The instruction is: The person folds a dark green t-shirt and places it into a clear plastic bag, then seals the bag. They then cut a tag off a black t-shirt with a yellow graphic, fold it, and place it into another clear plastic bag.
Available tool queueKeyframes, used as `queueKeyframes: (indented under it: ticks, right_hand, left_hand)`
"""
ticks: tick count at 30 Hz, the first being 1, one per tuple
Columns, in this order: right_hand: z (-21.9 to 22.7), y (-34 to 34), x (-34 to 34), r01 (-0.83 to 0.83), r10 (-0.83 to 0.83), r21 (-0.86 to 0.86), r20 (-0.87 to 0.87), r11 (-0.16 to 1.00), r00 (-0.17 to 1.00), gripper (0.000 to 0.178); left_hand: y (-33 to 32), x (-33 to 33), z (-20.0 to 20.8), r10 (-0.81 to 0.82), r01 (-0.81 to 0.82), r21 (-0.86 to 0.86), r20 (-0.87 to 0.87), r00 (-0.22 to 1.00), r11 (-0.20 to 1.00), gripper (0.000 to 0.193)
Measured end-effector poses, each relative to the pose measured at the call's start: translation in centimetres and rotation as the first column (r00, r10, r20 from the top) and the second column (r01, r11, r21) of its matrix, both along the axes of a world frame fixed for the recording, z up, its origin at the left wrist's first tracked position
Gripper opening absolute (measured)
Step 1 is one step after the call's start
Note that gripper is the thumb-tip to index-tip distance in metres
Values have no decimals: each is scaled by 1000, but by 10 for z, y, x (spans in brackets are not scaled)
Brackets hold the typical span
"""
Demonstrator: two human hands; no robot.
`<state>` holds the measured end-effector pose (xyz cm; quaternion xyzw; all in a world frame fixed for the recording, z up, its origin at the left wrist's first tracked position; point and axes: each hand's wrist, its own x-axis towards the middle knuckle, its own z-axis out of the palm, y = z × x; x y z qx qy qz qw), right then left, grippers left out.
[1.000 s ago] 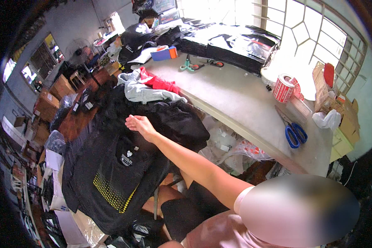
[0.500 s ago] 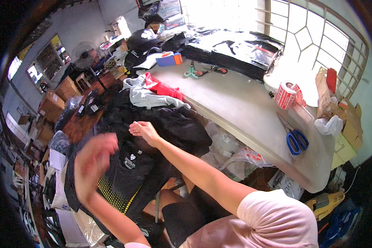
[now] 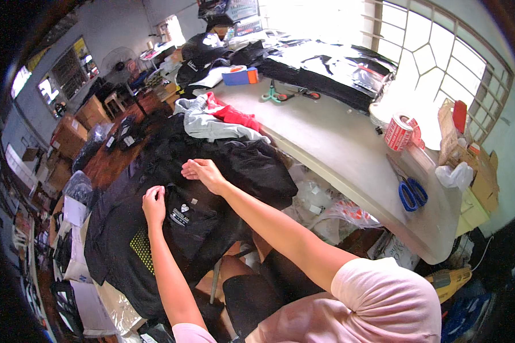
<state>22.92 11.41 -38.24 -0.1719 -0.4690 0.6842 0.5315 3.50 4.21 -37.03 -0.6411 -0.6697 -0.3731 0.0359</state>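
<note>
A black shirt [image 3: 212,220] with a small light print [image 3: 181,214] and a patch of yellow dots [image 3: 142,251] is spread out in front of me. My left hand [image 3: 154,204] is closed on the shirt, left of the print, its bent fingertips pressed together at the cloth. Just above and right of the print is my right hand [image 3: 206,175], over the shirt. Its fingers are pressed together and point left; what they hold, if anything, is hidden. Past my hands, a grey and red garment [image 3: 216,121] lies bunched against the table.
The pale table [image 3: 326,137] runs along my right. On it are blue-handled scissors [image 3: 411,193], green-handled scissors [image 3: 275,94], a tape roll [image 3: 399,132] and a stack of black garments [image 3: 309,71]. Cardboard boxes [image 3: 70,136] stand at left; plastic bags [image 3: 320,197] lie below the table's edge.
My left hand, blurred in motion half a second ago, has moved right and come down onto the shirt, closer to the print. My right hand has barely shifted. The shirt's dotted part is partly covered.
</note>
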Motion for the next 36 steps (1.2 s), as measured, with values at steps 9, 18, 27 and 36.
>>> queueKeyframes:
  ticks: [9,18,27,36]
  right_hand:
    - [94,37,79,-434,-32,243,898,868,440,26]
    - [184,16,444,350,-934,937,108,-20,-341,44]
    - [101,-8,651,573,-68,617,710,540,-701,85]
    - [57,-13,652,642,92,368,819,673,-566,75]
  left_hand:
    - [9,-5,1,-37,36,15,37,999,999,19]
    - [-3,3,8,-41,41,38,23,999,998,15]
    - [1,-6,3,-16,16,-12,17,1000,1000,12]
    - [0,-13,1,-4,3,-94,-7,1000,996,21]
